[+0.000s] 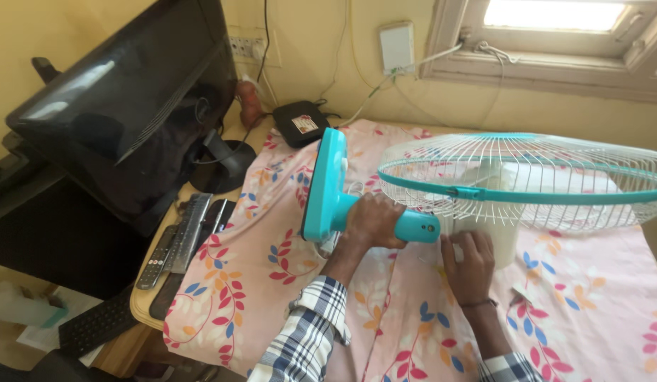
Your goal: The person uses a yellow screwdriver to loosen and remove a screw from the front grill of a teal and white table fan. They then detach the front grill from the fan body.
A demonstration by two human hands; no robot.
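Our 2 hands steady a teal fan on the flowered cloth.
Left hand (371,221) fingers grip the fan (484,187) neck; right hand (470,265) fingers press flat under its motor housing.

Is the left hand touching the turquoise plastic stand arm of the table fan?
Touching. The head view shows the left hand wrapped around the turquoise plastic stand arm of the table fan, fingers curled over it with no gap visible.

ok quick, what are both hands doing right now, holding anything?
Left hand: closed around the teal fan stand, holding it.
Right hand: fingers pressed against the white motor housing under the fan guard; a firm grip cannot be told.
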